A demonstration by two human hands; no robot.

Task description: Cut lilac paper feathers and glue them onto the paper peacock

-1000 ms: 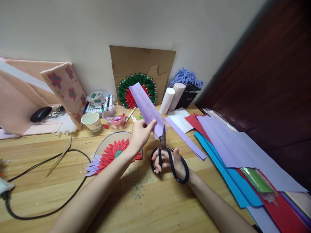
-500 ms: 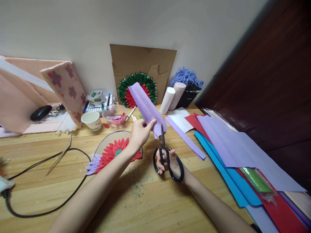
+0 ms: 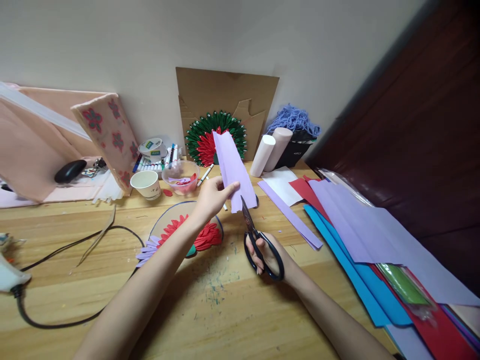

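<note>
My left hand (image 3: 214, 199) pinches a folded strip of purple crepe paper (image 3: 233, 162) between thumb and fingers, holding it up off the table. In my right hand (image 3: 268, 255) are black-handled scissors (image 3: 250, 220), fingers through the loops. The blades look nearly closed, their tip at the strip's lower edge; whether they touch it I cannot tell. Beneath my left forearm lies a round disc (image 3: 165, 215) with red paper petals (image 3: 208, 236) and purple petals (image 3: 149, 250), partly hidden by the arm.
Right of the scissors lie a narrow purple strip (image 3: 290, 215) and stacked coloured sheets (image 3: 348, 225). A paper cup (image 3: 145, 185), a plastic bowl (image 3: 180, 177) with petals and white rolls (image 3: 262, 156) stand behind. At left are a glue gun (image 3: 11, 275) and its cord (image 3: 60, 326).
The purple strip has turned more upright and shows its face more squarely. The scissors have tilted leftward, their tip moving left along the lower edge. The whole view has shifted slightly.
</note>
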